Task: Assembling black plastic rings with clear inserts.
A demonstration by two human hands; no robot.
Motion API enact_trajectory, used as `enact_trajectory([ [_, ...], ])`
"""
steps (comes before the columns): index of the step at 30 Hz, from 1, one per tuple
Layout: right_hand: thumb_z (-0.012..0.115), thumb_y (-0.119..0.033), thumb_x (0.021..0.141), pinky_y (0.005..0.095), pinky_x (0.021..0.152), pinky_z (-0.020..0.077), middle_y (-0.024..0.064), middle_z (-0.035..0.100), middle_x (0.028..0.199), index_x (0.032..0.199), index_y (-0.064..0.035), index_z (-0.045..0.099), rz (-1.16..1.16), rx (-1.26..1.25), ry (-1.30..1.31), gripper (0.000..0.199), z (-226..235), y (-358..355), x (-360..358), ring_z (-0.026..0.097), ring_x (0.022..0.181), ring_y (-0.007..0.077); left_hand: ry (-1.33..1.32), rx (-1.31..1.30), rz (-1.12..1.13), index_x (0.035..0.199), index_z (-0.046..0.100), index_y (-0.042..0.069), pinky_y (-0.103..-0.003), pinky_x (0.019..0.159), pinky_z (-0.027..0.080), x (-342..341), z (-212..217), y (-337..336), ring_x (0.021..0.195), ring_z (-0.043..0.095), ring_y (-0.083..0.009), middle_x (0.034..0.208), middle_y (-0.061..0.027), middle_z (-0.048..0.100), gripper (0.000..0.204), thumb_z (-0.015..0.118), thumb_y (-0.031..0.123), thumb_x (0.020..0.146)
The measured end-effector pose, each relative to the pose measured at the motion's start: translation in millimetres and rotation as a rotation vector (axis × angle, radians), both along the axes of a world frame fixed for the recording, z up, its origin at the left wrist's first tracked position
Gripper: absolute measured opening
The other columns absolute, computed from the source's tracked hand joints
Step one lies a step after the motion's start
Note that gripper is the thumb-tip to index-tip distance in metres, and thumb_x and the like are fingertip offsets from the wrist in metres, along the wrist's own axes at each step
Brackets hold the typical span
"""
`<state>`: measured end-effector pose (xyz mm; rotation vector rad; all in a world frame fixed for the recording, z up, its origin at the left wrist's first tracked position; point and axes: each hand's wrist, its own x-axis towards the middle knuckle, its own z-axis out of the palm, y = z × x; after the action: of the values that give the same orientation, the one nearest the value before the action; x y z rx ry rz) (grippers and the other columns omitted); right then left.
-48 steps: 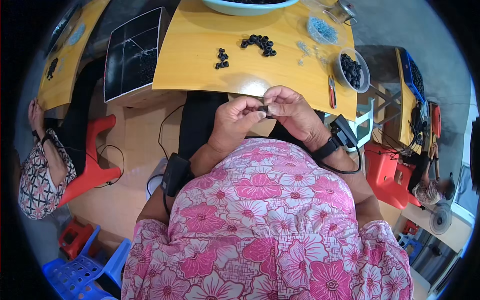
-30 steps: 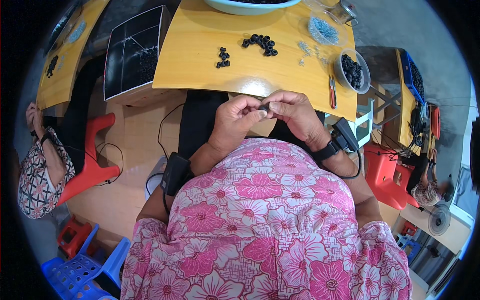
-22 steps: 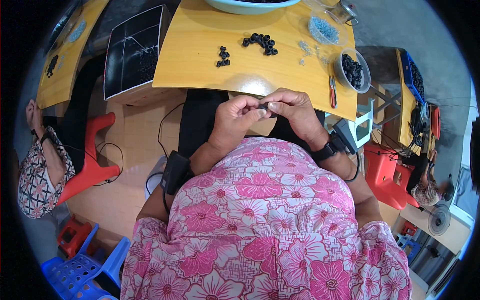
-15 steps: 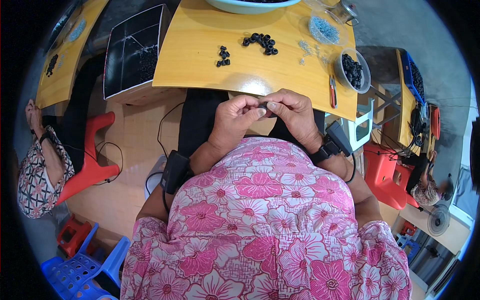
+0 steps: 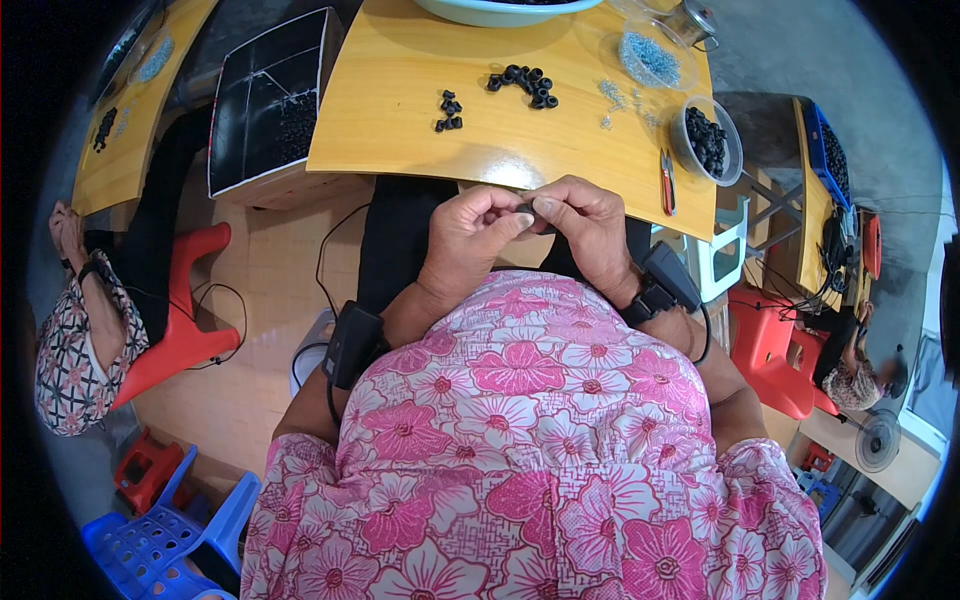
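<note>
My left hand (image 5: 468,238) and my right hand (image 5: 582,232) meet at their fingertips just below the near edge of the yellow table (image 5: 400,120). Together they pinch a small black ring-shaped part (image 5: 526,210). On the table lie a small cluster of black rings (image 5: 448,110) and a larger pile of black rings (image 5: 524,84). A clear bowl of black parts (image 5: 706,140) stands at the right edge, with red-handled pliers (image 5: 665,180) beside it.
A clear bag of small bluish pieces (image 5: 648,58) and a pale basin (image 5: 500,10) sit at the table's far side. A black box (image 5: 268,100) stands left. A person on a red chair (image 5: 185,320) sits left; another person (image 5: 850,380) right. Blue stools (image 5: 160,530) lower left.
My hands stay joined at the fingertips on the small part; the fingers shift only slightly. Nothing on the table has moved.
</note>
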<state>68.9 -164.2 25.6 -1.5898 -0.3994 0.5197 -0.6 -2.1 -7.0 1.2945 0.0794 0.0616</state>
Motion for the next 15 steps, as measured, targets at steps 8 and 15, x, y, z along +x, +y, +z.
enact_trajectory([
  [8,0.061,-0.018,0.094,0.0259,0.074,0.0519,0.0048,0.065,0.088,0.103,-0.0002,0.065,0.038,0.163,0.582,0.02,-10.4,-5.3,7.4,0.063,0.075,0.0129,-0.074,0.019,0.069,0.091,0.065,-0.004,-0.022,0.067,0.051,-0.6,4.9,-2.2,0.073,0.063,-0.0098,0.085,-0.0067,0.066,0.006,0.065,-0.002,0.085],
  [15,0.059,-0.023,0.095,0.0277,0.074,0.0537,0.0052,0.065,0.091,0.109,-0.0014,0.06,0.175,0.322,0.827,0.026,-13.8,-11.7,12.3,0.065,0.079,0.0137,-0.052,0.06,0.037,0.097,0.067,-0.001,-0.02,0.069,0.043,-1.7,-0.8,-0.9,0.078,0.053,-0.005,0.088,0.0001,0.06,0.015,0.069,0.002,0.083],
])
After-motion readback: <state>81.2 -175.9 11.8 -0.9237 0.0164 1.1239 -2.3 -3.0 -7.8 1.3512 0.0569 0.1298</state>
